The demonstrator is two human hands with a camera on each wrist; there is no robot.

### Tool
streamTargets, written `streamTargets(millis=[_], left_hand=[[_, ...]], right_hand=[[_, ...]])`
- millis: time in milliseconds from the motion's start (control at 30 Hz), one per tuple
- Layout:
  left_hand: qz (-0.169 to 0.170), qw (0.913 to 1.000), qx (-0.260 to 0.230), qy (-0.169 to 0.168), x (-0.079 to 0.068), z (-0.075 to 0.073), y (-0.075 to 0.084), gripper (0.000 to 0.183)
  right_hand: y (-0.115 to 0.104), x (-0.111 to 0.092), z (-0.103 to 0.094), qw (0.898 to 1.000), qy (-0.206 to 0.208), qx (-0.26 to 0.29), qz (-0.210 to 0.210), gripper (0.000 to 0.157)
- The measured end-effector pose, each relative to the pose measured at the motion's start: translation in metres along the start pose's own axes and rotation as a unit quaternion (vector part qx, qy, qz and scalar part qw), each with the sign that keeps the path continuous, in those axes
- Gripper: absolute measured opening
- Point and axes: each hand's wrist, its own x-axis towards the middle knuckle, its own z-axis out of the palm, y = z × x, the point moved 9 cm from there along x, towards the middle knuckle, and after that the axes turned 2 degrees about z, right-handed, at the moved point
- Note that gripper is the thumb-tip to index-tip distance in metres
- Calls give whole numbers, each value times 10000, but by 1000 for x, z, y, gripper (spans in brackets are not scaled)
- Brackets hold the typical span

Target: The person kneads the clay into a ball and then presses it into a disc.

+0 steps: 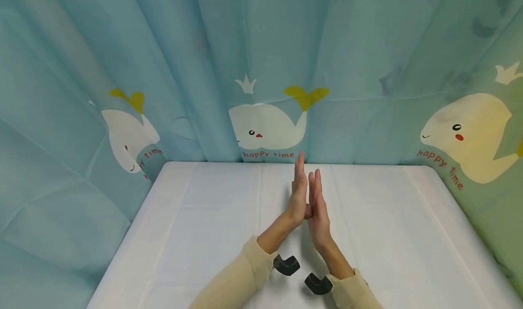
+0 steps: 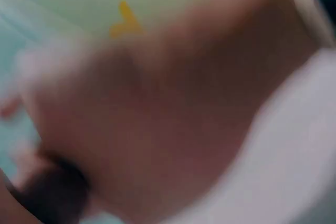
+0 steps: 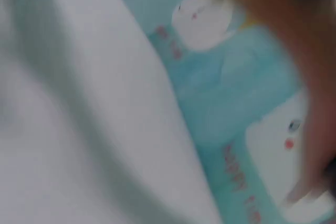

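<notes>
My left hand (image 1: pixel 299 199) and right hand (image 1: pixel 319 213) are raised over the white table, palms facing each other. The fingers of both are straight and point away from me. Between the palms sits a small dark brown lump (image 1: pixel 308 212), mostly hidden by the hands; its kind I cannot tell. The left fingertips reach farther forward than the right ones. In the left wrist view the dark lump (image 2: pixel 59 192) shows blurred at the lower left, beside a large blurred hand. The right wrist view catches a blurred hand along its right edge.
Below the hands spreads a table (image 1: pixel 204 236) with a white cover. Black curved pieces (image 1: pixel 287 265) stick out from the inner side of both beige sleeves. A blue-green curtain (image 1: pixel 351 73) with printed whales surrounds the table at the back and sides.
</notes>
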Motion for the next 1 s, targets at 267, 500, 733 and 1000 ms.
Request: streamTargets(millis=[267,500,733,1000], left_hand=[[-198,9978,-533,-335,-7,15,-22,70],[25,9939,-1096,-136,-13,15,-7,59],[313,9987,-411,-44,0,2,-2,67],[75,9975,-651,-267,-7,6,-18,65]], right_hand=[[-32,18,-6,9959,176,-838,-282,56],[0,18,-17,9929,345,-1009,535,53],[10,-2,-3,9972,267,-457,519,56],[-17,6,4,9908,90,-1330,232,54]])
